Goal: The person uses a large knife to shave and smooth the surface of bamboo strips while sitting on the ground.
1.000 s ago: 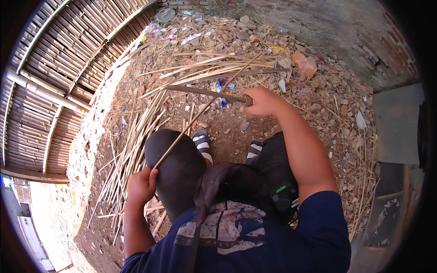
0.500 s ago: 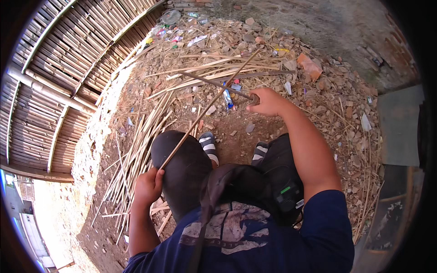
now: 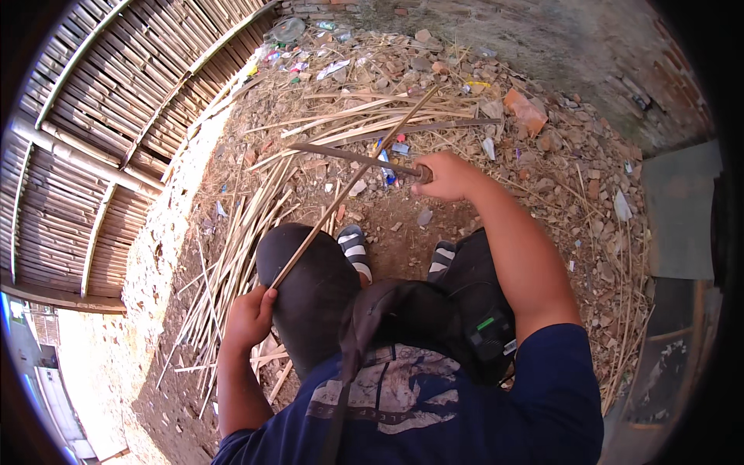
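My left hand (image 3: 249, 316) is closed around the near end of a long bamboo strip (image 3: 327, 211). The strip slants away over my left knee toward the upper right. In my right hand (image 3: 449, 177), held above the ground beyond my knees, is the handle of a long-bladed knife (image 3: 329, 153). Its blade points left and crosses the strip toward the strip's far part. Whether the edge touches the strip or only overlaps it in view, I cannot tell.
Loose bamboo strips (image 3: 232, 271) lie heaped on the left, and more strips (image 3: 349, 116) lie ahead. Rubble and litter cover the ground, with an orange brick piece (image 3: 525, 111) at the right. A bamboo-slat structure (image 3: 101, 116) stands left; a wall (image 3: 558, 46) rises at the back.
My right hand has shifted slightly left, and the knife's blade has come down and left across the strip, with its flat showing more. My left hand has hardly moved.
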Demonstrator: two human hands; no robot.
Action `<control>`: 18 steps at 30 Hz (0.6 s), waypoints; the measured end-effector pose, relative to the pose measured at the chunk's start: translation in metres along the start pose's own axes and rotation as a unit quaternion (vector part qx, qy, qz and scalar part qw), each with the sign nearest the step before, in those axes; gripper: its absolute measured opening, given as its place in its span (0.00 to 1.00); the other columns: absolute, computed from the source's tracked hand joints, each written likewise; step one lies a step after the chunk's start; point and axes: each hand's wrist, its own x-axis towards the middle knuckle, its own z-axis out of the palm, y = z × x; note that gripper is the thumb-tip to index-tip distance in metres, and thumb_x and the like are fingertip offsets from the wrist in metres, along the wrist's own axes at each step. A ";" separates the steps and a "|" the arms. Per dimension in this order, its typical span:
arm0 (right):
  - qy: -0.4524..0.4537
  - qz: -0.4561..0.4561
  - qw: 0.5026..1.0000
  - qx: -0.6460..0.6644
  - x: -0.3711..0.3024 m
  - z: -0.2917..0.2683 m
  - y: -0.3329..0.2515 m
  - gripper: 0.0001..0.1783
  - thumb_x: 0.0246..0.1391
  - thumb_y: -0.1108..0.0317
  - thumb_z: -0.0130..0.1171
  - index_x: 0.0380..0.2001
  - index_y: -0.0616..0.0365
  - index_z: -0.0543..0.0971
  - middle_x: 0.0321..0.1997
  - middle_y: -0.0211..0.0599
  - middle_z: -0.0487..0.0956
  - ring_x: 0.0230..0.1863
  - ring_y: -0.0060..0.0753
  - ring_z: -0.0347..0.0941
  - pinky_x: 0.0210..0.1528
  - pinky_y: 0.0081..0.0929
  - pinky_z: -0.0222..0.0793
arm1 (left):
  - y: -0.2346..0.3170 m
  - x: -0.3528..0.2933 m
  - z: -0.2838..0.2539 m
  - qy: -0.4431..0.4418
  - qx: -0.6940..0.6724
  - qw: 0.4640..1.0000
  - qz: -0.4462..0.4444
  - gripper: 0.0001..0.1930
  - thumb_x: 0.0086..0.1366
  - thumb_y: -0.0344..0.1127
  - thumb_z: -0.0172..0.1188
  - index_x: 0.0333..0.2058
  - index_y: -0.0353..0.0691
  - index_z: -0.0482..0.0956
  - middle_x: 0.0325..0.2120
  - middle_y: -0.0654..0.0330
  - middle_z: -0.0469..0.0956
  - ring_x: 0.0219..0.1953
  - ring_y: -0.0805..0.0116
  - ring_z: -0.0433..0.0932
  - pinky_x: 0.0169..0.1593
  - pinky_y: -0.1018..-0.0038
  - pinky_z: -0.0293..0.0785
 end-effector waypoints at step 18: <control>0.074 0.044 0.996 0.006 0.008 0.006 0.010 0.16 0.51 0.57 0.69 0.36 0.57 0.81 0.31 0.49 0.81 0.37 0.55 0.80 0.40 0.48 0.74 | -0.009 0.006 -0.006 -0.053 -0.045 0.997 -0.027 0.24 0.77 0.50 0.51 0.31 0.33 0.75 0.21 0.45 0.75 0.26 0.47 0.75 0.36 0.56 0.71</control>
